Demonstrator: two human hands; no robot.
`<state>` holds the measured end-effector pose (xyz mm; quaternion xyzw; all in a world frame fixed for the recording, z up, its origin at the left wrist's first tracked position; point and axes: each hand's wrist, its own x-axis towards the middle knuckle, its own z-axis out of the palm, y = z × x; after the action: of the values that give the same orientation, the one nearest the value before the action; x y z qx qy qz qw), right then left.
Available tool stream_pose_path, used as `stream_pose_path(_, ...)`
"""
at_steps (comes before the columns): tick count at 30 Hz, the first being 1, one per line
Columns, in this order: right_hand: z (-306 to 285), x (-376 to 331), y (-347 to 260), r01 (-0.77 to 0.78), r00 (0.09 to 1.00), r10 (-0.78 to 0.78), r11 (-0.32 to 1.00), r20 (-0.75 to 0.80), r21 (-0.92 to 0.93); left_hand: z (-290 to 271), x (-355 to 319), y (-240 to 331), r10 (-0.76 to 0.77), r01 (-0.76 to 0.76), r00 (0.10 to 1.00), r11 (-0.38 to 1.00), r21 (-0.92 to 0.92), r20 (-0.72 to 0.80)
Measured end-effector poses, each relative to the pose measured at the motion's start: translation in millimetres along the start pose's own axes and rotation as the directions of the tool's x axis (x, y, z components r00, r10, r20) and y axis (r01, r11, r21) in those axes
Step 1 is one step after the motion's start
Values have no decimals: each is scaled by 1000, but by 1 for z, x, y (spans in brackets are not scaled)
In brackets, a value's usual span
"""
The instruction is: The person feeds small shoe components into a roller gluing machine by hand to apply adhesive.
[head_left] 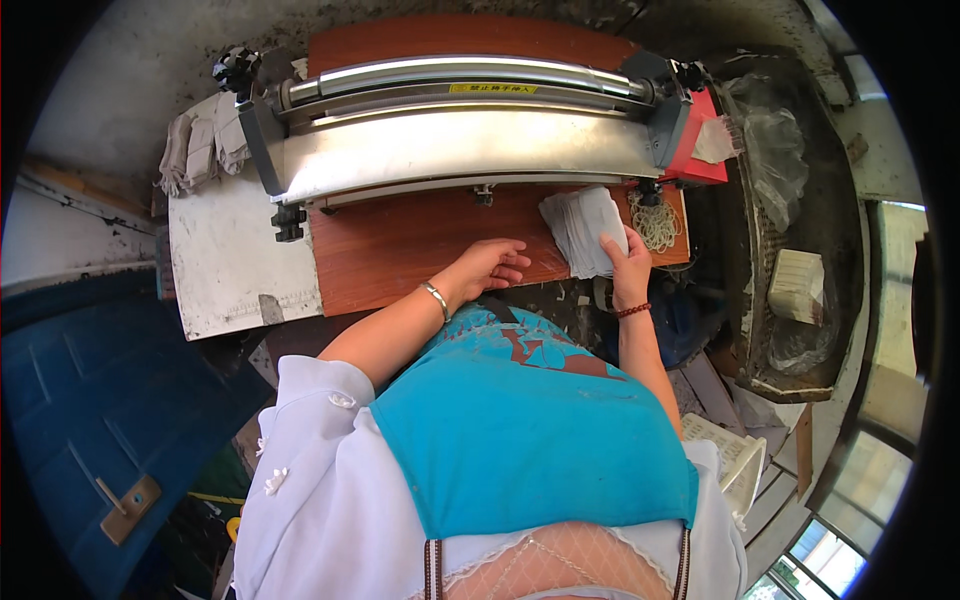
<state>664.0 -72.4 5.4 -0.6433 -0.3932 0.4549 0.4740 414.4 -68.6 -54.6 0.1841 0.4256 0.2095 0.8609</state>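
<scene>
My right hand (pixel 628 268) grips the right edge of a stack of thin, whitish-grey fabric pieces (pixel 580 228), thumb on top. The stack rests at the front right of the reddish-brown table (pixel 430 250), partly at its edge; the fingers beneath it are hidden. Just beside it lies a tangle of pale thin loops, like string or bands (pixel 655 222). My left hand (pixel 488 268) hovers near the table's front edge, left of the stack, fingers loosely bent and apart with nothing in them. Behind both hands stands a wide metal roller machine (pixel 470 150).
More greyish fabric bundles (pixel 203 148) sit left of the machine, by a white board (pixel 235 250). A dark trough (pixel 840 340) with clear plastic and a pale block (pixel 797 285) stands at the right. A blue door (pixel 90 420) is at the left, a white plastic crate (pixel 735 465) at lower right.
</scene>
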Motion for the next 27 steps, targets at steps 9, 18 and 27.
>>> stream_pose_path(9, 68, -20, -83, 64, 938, -107, 988, 328, 139, -45, -81, 12, 108, -107, 989, 994, 11, -100)
stream_pose_path(18, 188, 6, -105, 750, 661, -580, 493, 476, -441, -65, -119, 23, 274, -245, 953, 948, 202, -129)
stream_pose_path(27, 191, 13, -101, 769, 601, -672, 340, 432, -541, -85, -148, 34, 348, -281, 923, 901, 332, -163)
